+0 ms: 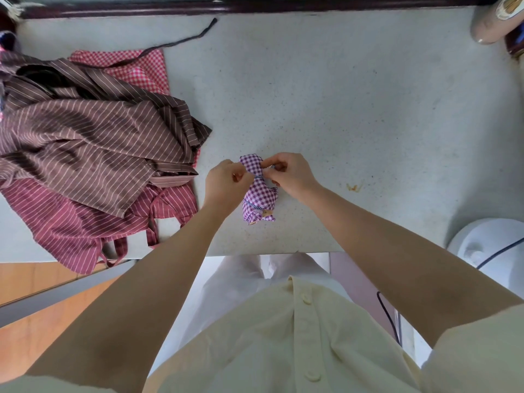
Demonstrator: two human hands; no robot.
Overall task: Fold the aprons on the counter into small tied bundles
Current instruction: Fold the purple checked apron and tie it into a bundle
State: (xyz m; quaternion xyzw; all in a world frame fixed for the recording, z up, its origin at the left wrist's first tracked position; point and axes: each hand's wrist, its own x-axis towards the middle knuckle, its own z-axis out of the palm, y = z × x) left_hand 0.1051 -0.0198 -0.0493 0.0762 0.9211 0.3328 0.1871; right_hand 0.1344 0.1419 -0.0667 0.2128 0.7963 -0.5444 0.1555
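Note:
A purple checked apron (259, 191) lies rolled into a small bundle on the grey counter (354, 109), near its front edge. A thin strap is wrapped around the bundle's middle. My left hand (225, 184) pinches the strap on the bundle's left side. My right hand (290, 173) pinches the strap on the right side, close to the bundle's top. On the left lies a loose heap: a brown striped apron (93, 131) on top, a red striped apron (85, 222) under it hanging over the front edge, and a red checked apron (136, 69) behind.
A dark strap (181, 39) trails from the heap toward the back of the counter. A white round appliance (487, 248) with a cord stands low at the right. A pale object (493, 21) sits at the back right corner. A small orange stain (353, 187) marks the counter.

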